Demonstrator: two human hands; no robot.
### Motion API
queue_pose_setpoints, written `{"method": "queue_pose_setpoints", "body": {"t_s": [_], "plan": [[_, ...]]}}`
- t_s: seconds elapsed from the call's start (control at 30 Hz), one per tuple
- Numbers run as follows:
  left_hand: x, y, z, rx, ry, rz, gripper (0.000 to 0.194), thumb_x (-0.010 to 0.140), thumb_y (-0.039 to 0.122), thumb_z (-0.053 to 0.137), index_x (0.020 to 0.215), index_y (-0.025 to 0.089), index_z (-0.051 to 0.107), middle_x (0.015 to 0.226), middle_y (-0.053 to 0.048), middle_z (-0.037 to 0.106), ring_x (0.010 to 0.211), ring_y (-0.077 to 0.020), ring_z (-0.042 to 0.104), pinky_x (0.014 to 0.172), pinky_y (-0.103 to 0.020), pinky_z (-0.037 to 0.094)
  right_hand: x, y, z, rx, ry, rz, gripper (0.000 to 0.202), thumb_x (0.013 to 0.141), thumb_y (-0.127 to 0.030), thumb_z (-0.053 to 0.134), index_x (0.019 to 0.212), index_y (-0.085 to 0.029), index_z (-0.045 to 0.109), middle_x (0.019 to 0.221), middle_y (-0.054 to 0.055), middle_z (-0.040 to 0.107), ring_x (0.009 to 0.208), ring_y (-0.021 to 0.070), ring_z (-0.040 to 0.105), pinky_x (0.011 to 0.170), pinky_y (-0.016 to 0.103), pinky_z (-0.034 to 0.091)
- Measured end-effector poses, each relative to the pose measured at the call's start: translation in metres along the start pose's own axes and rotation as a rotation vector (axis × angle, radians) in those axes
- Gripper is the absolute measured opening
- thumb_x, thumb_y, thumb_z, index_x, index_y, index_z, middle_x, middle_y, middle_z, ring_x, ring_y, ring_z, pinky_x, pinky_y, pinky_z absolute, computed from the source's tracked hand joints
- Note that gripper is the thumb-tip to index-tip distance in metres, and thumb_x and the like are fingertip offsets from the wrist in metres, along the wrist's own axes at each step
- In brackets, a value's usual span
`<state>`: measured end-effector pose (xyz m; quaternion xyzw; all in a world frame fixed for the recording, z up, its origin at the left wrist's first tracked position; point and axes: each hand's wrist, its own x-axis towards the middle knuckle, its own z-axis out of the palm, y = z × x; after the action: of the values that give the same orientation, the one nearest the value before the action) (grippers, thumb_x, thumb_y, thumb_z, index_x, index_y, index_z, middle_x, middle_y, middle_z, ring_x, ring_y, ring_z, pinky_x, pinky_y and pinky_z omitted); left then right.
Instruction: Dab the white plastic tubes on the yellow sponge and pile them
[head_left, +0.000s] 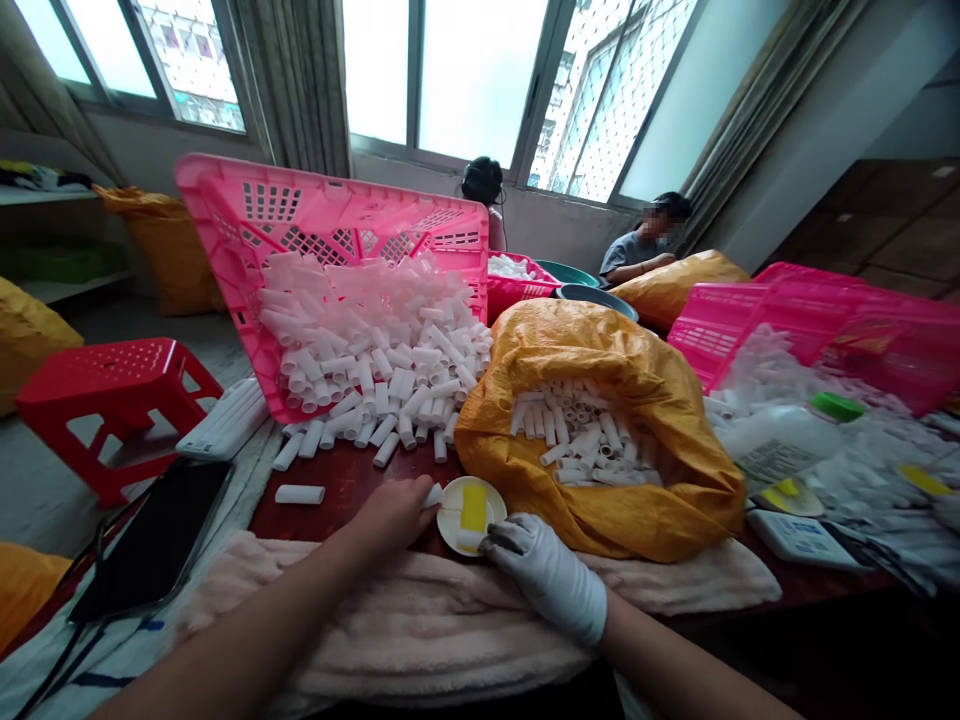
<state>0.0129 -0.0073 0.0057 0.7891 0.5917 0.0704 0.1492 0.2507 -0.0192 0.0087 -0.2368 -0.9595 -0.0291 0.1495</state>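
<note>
My bare left hand [396, 512] pinches a short white plastic tube [433, 496] at the left rim of a small pale dish [448, 527]. A yellow block, like a sponge [473, 507], lies in the dish. My right hand [544, 572] wears a white glove with darkened fingertips. Its fingers are closed at the right end of another white tube [469, 541], which lies across the front of the dish below the yellow block. Behind my hands, a heap of similar tubes [375, 370] spills from a tipped pink crate [225, 240].
An orange woven sack [517, 340] of tubes stands open right of the dish. One tube [300, 495] lies alone at left. A pinkish towel [420, 620] covers the table's front edge. A phone [154, 545] lies left, a red stool [112, 380] beyond. Another person [637, 250] sits near the window.
</note>
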Motion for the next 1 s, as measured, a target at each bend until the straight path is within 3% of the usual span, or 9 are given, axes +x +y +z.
{"method": "queue_pose_setpoints", "body": {"t_s": [0.13, 0.27, 0.37, 0.47, 0.6, 0.67, 0.73, 0.83, 1.0], "plan": [[-0.001, -0.002, -0.001, -0.034, 0.038, 0.007, 0.022, 0.086, 0.037, 0.043, 0.088, 0.018, 0.054, 0.089, -0.006, 0.063, 0.084, -0.0204, 0.058, 0.071, -0.028, 0.04, 0.01, -0.002, -0.002, 0.237, 0.127, 0.035, 0.019, 0.087, -0.018, 0.047, 0.1, -0.023, 0.06, 0.094, 0.006, 0.065, 0.082, 0.0182, 0.06, 0.072, 0.033, 0.051], [-0.004, -0.002, -0.003, -0.009, 0.214, 0.07, 0.024, 0.084, 0.031, 0.048, 0.104, 0.021, 0.055, 0.099, -0.007, 0.06, 0.096, -0.0228, 0.053, 0.084, -0.035, 0.036, 0.033, -0.001, 0.007, 0.735, 0.56, 0.416, 0.019, 0.087, -0.023, 0.047, 0.105, -0.023, 0.056, 0.102, 0.007, 0.062, 0.093, 0.0182, 0.06, 0.081, 0.033, 0.052], [-0.007, -0.001, -0.003, -0.105, 0.237, 0.118, 0.027, 0.083, 0.029, 0.048, 0.108, 0.022, 0.053, 0.097, -0.006, 0.062, 0.093, -0.0208, 0.055, 0.083, -0.034, 0.037, 0.052, -0.002, 0.009, 0.984, 0.681, 0.645, 0.017, 0.086, -0.029, 0.048, 0.099, -0.021, 0.057, 0.091, 0.006, 0.064, 0.077, 0.0176, 0.064, 0.068, 0.032, 0.056], [-0.011, 0.001, -0.004, -0.267, 0.163, 0.131, 0.023, 0.084, 0.035, 0.047, 0.102, 0.022, 0.053, 0.086, -0.002, 0.062, 0.081, -0.0163, 0.057, 0.071, -0.026, 0.04, 0.059, -0.006, -0.001, 0.898, 0.67, 0.56, 0.014, 0.085, -0.026, 0.05, 0.095, -0.022, 0.058, 0.093, 0.006, 0.063, 0.084, 0.0185, 0.062, 0.076, 0.034, 0.054], [-0.014, 0.004, -0.002, -0.316, 0.057, 0.189, 0.02, 0.083, 0.039, 0.049, 0.091, 0.021, 0.053, 0.078, 0.001, 0.062, 0.07, -0.0135, 0.057, 0.061, -0.021, 0.039, 0.057, -0.01, -0.022, 0.665, 0.461, 0.262, 0.019, 0.086, -0.019, 0.047, 0.1, -0.024, 0.059, 0.103, 0.006, 0.061, 0.099, 0.0185, 0.057, 0.087, 0.035, 0.048], [-0.014, 0.007, 0.001, -0.188, 0.113, 0.191, 0.022, 0.085, 0.039, 0.047, 0.088, 0.019, 0.055, 0.078, -0.002, 0.063, 0.071, -0.0158, 0.058, 0.064, -0.024, 0.039, 0.059, -0.01, -0.024, 0.626, 0.393, 0.332, 0.018, 0.088, -0.024, 0.045, 0.099, -0.022, 0.059, 0.097, 0.006, 0.063, 0.091, 0.018, 0.059, 0.081, 0.032, 0.05], [-0.014, 0.011, 0.003, -0.036, 0.177, 0.175, 0.026, 0.087, 0.039, 0.042, 0.086, 0.017, 0.056, 0.077, -0.006, 0.064, 0.072, -0.0186, 0.059, 0.067, -0.028, 0.04, 0.065, -0.009, -0.019, 0.607, 0.315, 0.544, 0.025, 0.089, -0.035, 0.043, 0.083, -0.019, 0.061, 0.076, 0.004, 0.064, 0.07, 0.0165, 0.06, 0.064, 0.027, 0.05], [-0.014, 0.017, -0.001, 0.067, 0.155, 0.158, 0.028, 0.088, 0.037, 0.039, 0.086, 0.015, 0.057, 0.077, -0.009, 0.065, 0.071, -0.021, 0.06, 0.067, -0.031, 0.041, 0.075, -0.012, -0.006, 0.612, 0.232, 0.755, 0.042, 0.088, -0.046, 0.038, 0.059, -0.019, 0.051, 0.051, -0.001, 0.051, 0.048, 0.0122, 0.05, 0.046, 0.023, 0.041], [-0.024, 0.029, -0.023, -0.142, -0.018, 0.144, 0.023, 0.08, 0.04, 0.052, 0.087, 0.019, 0.059, 0.08, -0.005, 0.066, 0.071, -0.0188, 0.062, 0.062, -0.025, 0.043, 0.074, -0.028, -0.004, 0.595, 0.314, 0.569, 0.038, 0.091, -0.039, 0.033, 0.064, -0.019, 0.051, 0.057, 0.0, 0.054, 0.053, 0.0122, 0.051, 0.051, 0.023, 0.041]]}}
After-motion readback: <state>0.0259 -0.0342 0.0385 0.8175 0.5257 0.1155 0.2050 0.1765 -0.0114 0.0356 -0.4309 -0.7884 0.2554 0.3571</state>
